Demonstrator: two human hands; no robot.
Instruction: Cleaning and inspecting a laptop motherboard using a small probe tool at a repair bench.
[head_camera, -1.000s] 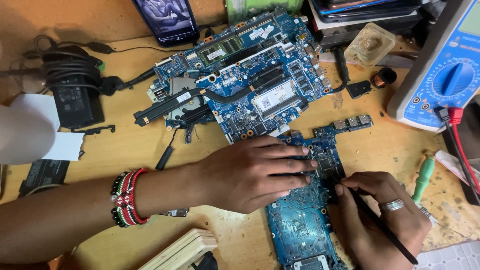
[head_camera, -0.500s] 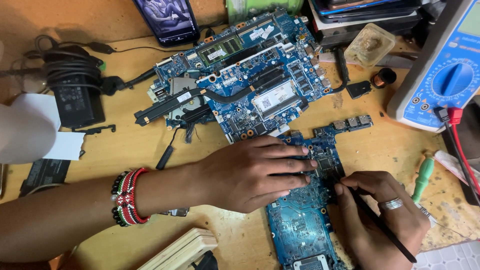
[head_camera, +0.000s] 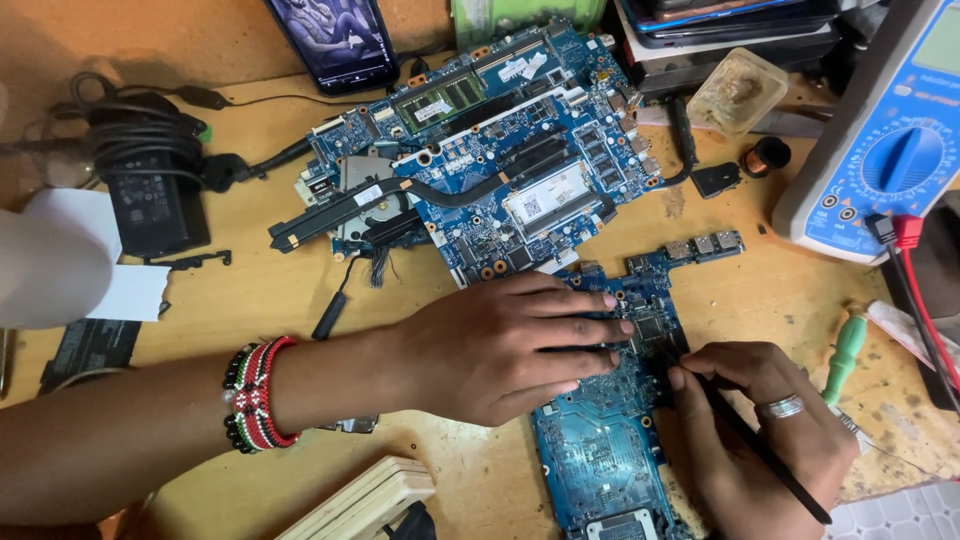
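A long blue circuit board (head_camera: 600, 460) lies on the wooden bench in front of me. My left hand (head_camera: 500, 345) lies flat on its upper half, fingers spread and pressing it down; a beaded red, black and white bracelet circles that wrist. My right hand (head_camera: 760, 430), wearing a silver ring, grips a thin black tool (head_camera: 760, 440) like a pen, its tip touching the board beside a dark chip (head_camera: 655, 325). A larger blue laptop motherboard (head_camera: 490, 160) with a black heat pipe and fan lies just beyond.
A blue and white multimeter (head_camera: 890, 140) with red and black leads stands at the right. A green-handled screwdriver (head_camera: 845, 355) lies by my right hand. A black power adapter (head_camera: 150, 190) with coiled cable sits at the left, a phone (head_camera: 335, 40) at the top, a clear plastic tub (head_camera: 735, 90) near it.
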